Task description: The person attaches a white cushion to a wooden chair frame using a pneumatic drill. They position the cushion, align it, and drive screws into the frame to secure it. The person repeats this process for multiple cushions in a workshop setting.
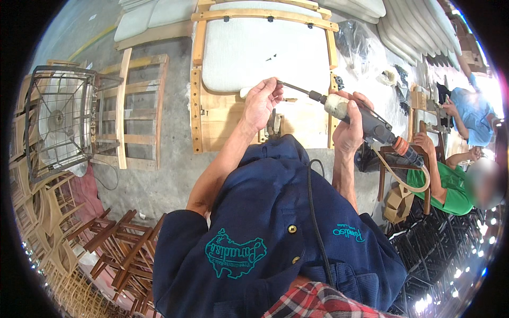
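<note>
My right hand (351, 126) is wrapped round a power screwdriver (377, 127) with a pale, wrapped nose, an orange ring and a hose at its rear. Its long thin bit (296, 88) points left. At the bit's tip, the fingers of my left hand (260, 105) are pinched together; whatever lies between them is too small to make out. Beyond my hands, a pale upholstered pad (265, 50) lies within a wooden frame (196, 95) on the workbench. A few small dark screws (271, 57) rest on the pad.
Wooden pallets (122, 106) and a black wire-framed fan (57, 121) stand left. Brown chair frames (119, 246) are piled lower left. Stacked pale pads (419, 26) and clear plastic (354, 42) lie at the far right. Two people, in green (450, 188) and blue (472, 114), work at right.
</note>
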`<state>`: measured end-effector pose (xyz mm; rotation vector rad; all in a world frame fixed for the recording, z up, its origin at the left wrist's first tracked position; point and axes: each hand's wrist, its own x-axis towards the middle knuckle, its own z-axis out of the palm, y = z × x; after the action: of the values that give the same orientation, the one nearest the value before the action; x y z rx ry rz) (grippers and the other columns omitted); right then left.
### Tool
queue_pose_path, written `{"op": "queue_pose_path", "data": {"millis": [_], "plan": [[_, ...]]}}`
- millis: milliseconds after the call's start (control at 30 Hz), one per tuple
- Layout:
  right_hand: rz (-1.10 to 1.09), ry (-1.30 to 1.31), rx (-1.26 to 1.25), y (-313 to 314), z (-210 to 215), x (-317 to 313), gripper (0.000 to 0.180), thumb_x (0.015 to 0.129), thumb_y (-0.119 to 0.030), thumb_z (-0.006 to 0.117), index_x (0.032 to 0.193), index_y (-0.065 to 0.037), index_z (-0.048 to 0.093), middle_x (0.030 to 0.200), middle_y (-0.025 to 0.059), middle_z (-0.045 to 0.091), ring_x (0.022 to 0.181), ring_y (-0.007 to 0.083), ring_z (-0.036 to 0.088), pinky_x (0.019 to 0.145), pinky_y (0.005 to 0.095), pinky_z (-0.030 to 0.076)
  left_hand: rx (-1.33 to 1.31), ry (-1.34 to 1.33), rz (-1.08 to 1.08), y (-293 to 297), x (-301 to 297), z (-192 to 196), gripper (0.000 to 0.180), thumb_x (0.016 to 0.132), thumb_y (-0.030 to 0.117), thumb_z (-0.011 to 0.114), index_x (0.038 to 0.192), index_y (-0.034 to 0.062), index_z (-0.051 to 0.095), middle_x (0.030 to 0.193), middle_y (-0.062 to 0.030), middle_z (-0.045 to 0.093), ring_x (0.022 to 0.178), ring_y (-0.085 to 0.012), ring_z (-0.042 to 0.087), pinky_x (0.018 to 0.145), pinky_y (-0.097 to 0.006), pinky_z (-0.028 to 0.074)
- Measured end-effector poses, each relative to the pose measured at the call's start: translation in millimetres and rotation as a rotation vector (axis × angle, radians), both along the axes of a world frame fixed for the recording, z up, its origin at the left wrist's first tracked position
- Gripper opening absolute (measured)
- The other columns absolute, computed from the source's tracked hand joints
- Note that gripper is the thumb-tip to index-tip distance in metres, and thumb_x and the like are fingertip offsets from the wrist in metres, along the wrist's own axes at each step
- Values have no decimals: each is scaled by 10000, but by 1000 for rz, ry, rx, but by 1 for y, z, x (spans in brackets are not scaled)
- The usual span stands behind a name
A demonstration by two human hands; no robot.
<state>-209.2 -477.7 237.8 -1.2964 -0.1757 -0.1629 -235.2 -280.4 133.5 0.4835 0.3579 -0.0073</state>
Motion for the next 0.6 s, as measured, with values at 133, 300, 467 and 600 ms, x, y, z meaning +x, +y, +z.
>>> {"op": "queue_pose_path", "data": {"millis": [133, 300, 467, 600], "plan": [[3, -7, -18, -2, 0, 0, 306, 956, -122, 606, 1241, -24, 555, 1085, 235, 710, 1059, 339, 711, 1012, 477, 517, 9, -49, -5, 0, -1, 2, 232, 1032, 182, 644, 1202, 25, 667, 1027, -63, 691, 944, -138, 627, 878, -288, 523], [17, 12, 60, -3, 2, 0, 293, 946, -91, 636, 1227, -41, 570, 1059, 223, 717, 1042, 389, 714, 979, 501, 543, 48, -109, -13, 1, -2, 2, 247, 1018, 153, 659, 1219, 9, 673, 1040, -63, 699, 946, -139, 632, 890, -293, 525], [20, 24, 69, -6, 0, 1, 283, 961, -105, 624, 1233, -46, 573, 1064, 221, 718, 1045, 383, 714, 967, 500, 545, -4, -100, -17, 1, -4, 5, 264, 1010, 203, 679, 1186, 7, 690, 1034, -63, 698, 932, -143, 636, 891, -295, 531], [19, 42, 105, -6, -1, 1, 270, 974, -129, 618, 1229, -50, 578, 1034, 217, 724, 1041, 379, 715, 965, 493, 546, 3, -68, -24, 3, -5, 6, 288, 1003, 245, 692, 1166, 9, 699, 1019, -61, 698, 927, -136, 633, 879, -288, 534]]}}
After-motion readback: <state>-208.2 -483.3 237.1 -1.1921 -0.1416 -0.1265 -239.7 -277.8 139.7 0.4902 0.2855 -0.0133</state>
